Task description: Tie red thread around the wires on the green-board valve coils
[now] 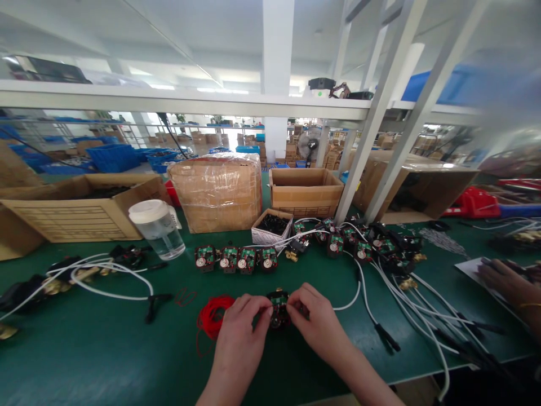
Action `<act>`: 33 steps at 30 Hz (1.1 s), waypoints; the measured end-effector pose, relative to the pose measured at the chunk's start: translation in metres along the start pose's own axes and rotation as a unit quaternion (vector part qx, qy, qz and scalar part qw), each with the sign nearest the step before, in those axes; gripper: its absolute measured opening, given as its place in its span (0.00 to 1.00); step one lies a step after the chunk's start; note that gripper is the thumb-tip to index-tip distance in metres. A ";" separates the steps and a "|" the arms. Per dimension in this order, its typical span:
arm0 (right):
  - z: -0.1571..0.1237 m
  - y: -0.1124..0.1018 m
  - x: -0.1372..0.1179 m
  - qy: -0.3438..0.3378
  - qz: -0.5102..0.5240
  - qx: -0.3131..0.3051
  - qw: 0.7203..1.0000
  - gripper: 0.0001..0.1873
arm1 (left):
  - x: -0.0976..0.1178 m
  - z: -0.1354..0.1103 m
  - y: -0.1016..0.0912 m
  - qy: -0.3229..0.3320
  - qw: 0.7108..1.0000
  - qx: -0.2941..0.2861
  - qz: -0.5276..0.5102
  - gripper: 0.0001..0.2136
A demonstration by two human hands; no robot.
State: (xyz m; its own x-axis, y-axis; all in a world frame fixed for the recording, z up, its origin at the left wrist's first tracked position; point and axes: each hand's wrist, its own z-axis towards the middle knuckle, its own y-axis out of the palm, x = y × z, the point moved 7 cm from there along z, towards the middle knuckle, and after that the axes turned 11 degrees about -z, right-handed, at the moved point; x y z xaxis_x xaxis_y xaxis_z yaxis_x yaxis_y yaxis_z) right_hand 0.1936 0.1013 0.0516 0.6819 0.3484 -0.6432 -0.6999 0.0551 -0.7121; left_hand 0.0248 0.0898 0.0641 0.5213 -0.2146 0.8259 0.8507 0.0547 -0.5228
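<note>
Both my hands meet over a small black module (279, 310) with a green circuit board on top, held just above the green table (105, 349). My left hand (240, 332) pinches its left side. My right hand (315, 321) pinches its right side, fingers closed. A bundle of thin red wire (211, 317) lies just left of my left hand. A white cable (350, 301) runs off to the right from the module. A row of several similar modules (236, 258) stands behind my hands.
A clear plastic jug (158, 228), a taped carton (217, 192), an open carton (305, 192) and a small box of black parts (273, 225) stand at the back. More modules with white cables (380, 248) spread right. Another person's hand (509, 285) rests at the right edge.
</note>
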 end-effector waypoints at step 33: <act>0.010 0.005 -0.026 -0.071 -0.263 0.043 0.961 0.10 | -0.007 0.023 -0.001 -0.067 0.997 0.001 0.031 0.05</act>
State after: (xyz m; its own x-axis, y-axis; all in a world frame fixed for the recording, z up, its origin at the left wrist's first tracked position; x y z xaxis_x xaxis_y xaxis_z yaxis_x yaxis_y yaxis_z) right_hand 0.1700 0.1016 0.0671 0.9144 0.3751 -0.1523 -0.2862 0.3327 -0.8986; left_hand 0.0222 0.1137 0.0633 0.5777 -0.0793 0.8124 0.8162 0.0666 -0.5739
